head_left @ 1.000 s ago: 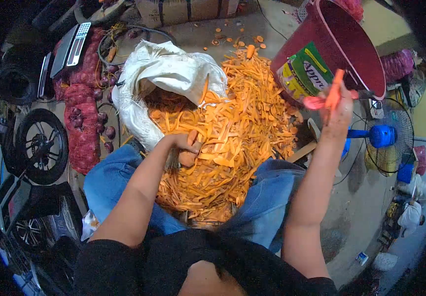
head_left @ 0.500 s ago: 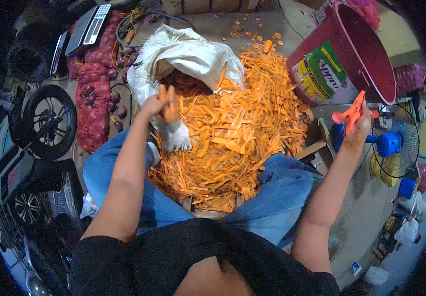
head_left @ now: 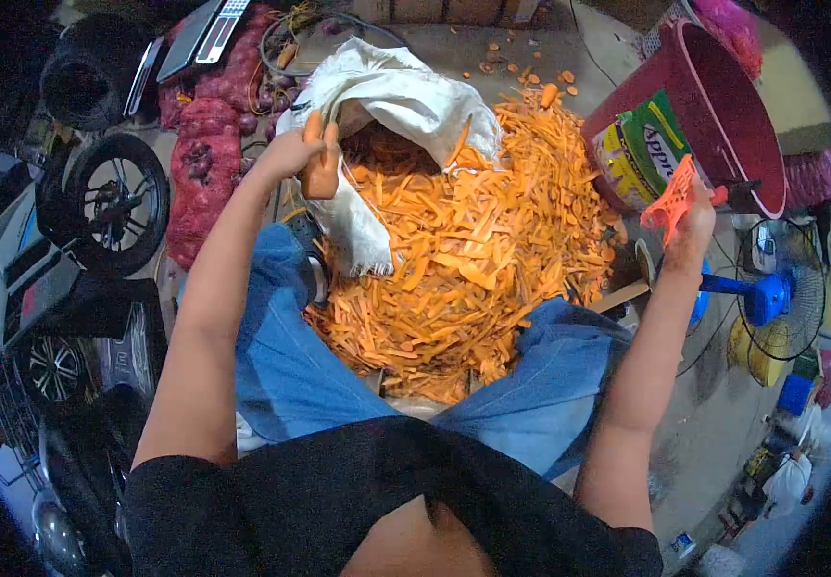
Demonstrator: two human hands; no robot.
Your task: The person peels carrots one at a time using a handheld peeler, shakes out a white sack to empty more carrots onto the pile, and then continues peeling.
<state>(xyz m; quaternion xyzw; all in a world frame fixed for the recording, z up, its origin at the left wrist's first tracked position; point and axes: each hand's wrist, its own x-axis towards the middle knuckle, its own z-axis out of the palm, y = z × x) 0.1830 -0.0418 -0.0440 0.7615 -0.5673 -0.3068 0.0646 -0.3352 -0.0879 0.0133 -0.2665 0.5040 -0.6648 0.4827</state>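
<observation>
My left hand grips two carrots side by side, next to the edge of a white woven sack whose mouth gapes open. In my right hand is an orange-red peeler-like tool, held in front of a big maroon bucket with a green and yellow label. Between my legs and the sack lies a large heap of orange carrot peelings. The inside of the sack is dark and its contents are hard to make out.
Red net bags of onions lie at the left, below a scale. A wheel stands further left. At the right is a fan with a blue motor. Carrot slices are scattered behind the heap.
The view has shifted a little. My left hand has moved up with the carrots, closer to the sack's upper left edge. The tool in my right hand has turned and risen slightly.
</observation>
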